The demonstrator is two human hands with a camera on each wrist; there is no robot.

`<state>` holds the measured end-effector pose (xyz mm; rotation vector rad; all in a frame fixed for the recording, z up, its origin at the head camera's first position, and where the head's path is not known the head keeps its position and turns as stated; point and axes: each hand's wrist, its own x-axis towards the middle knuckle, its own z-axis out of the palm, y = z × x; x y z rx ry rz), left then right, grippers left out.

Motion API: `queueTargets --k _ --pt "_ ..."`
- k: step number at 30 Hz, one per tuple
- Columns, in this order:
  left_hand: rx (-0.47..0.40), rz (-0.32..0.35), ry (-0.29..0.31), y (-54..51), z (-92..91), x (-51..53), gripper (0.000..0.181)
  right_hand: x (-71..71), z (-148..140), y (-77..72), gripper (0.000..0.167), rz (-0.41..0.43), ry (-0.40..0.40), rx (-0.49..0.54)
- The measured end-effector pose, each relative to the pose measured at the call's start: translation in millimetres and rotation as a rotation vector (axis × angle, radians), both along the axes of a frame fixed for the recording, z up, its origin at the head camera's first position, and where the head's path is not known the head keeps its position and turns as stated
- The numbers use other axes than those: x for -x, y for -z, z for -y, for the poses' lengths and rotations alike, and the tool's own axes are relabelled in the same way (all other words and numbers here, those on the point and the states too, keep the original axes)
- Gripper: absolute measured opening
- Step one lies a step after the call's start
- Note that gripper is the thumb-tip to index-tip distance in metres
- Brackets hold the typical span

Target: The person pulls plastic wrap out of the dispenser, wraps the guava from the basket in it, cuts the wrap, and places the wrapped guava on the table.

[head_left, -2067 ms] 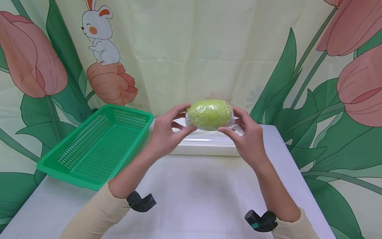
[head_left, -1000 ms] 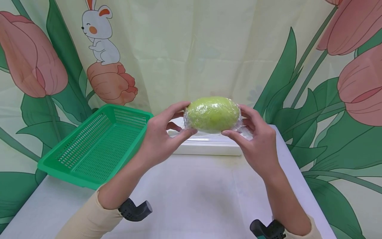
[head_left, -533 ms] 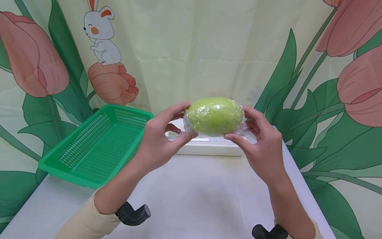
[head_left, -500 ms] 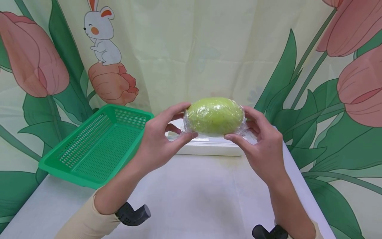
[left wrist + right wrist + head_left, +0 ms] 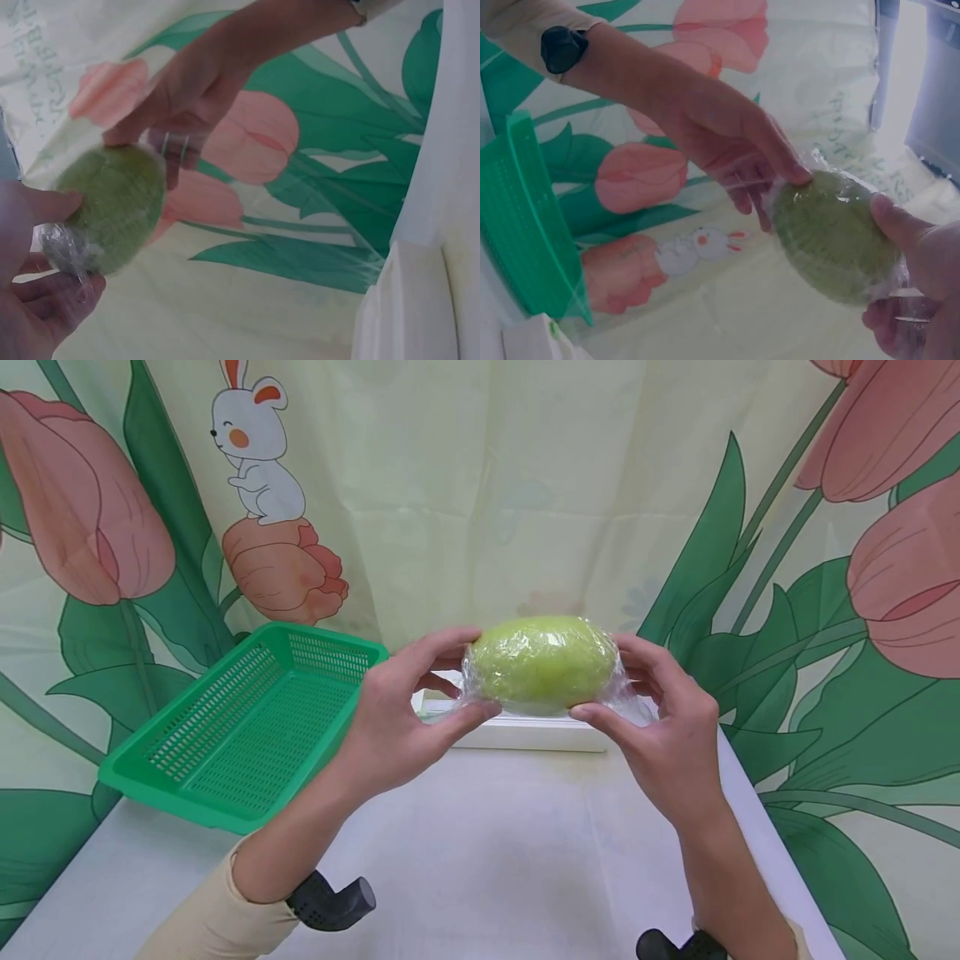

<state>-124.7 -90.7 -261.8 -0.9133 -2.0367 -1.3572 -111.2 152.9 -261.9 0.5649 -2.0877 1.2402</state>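
An oval yellow-green fruit (image 5: 543, 660), wrapped in clear cling film, is held up between both hands above the far part of the table. My left hand (image 5: 397, 714) grips its left end, thumb below and fingers curled behind. On the right end, my right hand (image 5: 660, 727) has the same kind of grip. Loose film (image 5: 633, 702) bunches at the ends. In the left wrist view the fruit (image 5: 112, 210) sits between both hands, and a faint clear sheet seems to run from it towards the white box (image 5: 420, 307). The fruit (image 5: 836, 236) also shows in the right wrist view.
Behind and below the fruit, a long low white box (image 5: 532, 739) lies on the white-covered table (image 5: 480, 860). A green perforated plastic basket (image 5: 247, 735) stands at the left. A curtain (image 5: 562, 485) printed with tulips and a rabbit hangs behind the table.
Both hands have brought the fruit nearer to me and a little to the right, where it looks larger. In the last half second it has dropped slightly. Both grips stay the same.
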Motion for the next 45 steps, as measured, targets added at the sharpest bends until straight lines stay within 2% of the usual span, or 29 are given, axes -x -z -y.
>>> queueTargets --k 4,10,14,19,24,29,31,34,37,39,41,42,44,45 --pt "0.001 0.031 -0.006 4.9 -1.5 2.6 0.057 1.7 -1.0 1.8 0.065 0.041 -0.019 -0.009" --pt "-0.015 0.127 -0.011 8.5 -3.0 7.1 0.05 7.0 -1.8 8.2 0.085 0.097 0.008 -0.109" --pt "-0.001 0.213 -0.039 11.5 -2.2 12.1 0.045 13.4 -2.4 16.0 0.094 0.073 0.03 -0.172" --pt "0.025 0.288 -0.066 15.3 0.1 18.8 0.036 21.0 -3.6 24.2 0.095 0.024 0.034 -0.191" --pt "0.074 0.268 -0.105 18.6 2.8 26.0 0.033 26.6 -8.4 28.9 0.097 0.002 0.009 -0.216" --pt "0.124 0.22 -0.126 20.9 5.0 30.9 0.025 30.0 -13.6 33.3 0.106 0.11 -0.095 -0.207" --pt "0.147 0.225 -0.135 22.5 5.1 32.7 0.019 30.8 -15.5 34.9 0.108 0.156 -0.114 -0.221" --pt "0.176 0.268 -0.133 25.6 4.5 36.7 0.019 32.0 -18.5 37.4 0.104 0.199 -0.14 -0.256" --pt "0.204 0.351 -0.106 28.3 4.0 40.9 0.019 34.5 -21.0 40.6 0.091 0.212 -0.173 -0.277" --pt "0.23 0.375 -0.122 30.0 4.3 43.3 0.02 36.9 -22.1 43.1 0.083 0.215 -0.181 -0.281" --pt "0.243 0.358 -0.142 31.8 3.9 45.0 0.03 39.4 -23.2 44.9 0.079 0.219 -0.17 -0.278" --pt "0.248 0.325 -0.15 32.9 3.7 45.3 0.038 40.5 -23.7 45.7 0.077 0.221 -0.16 -0.279" --pt "0.264 0.225 -0.14 35.9 3.1 45.0 0.06 42.7 -24.5 46.6 0.073 0.211 -0.128 -0.299" --pt "0.276 0.165 -0.117 37.4 2.2 44.7 0.07 43.8 -24.9 47.1 0.072 0.205 -0.114 -0.311"
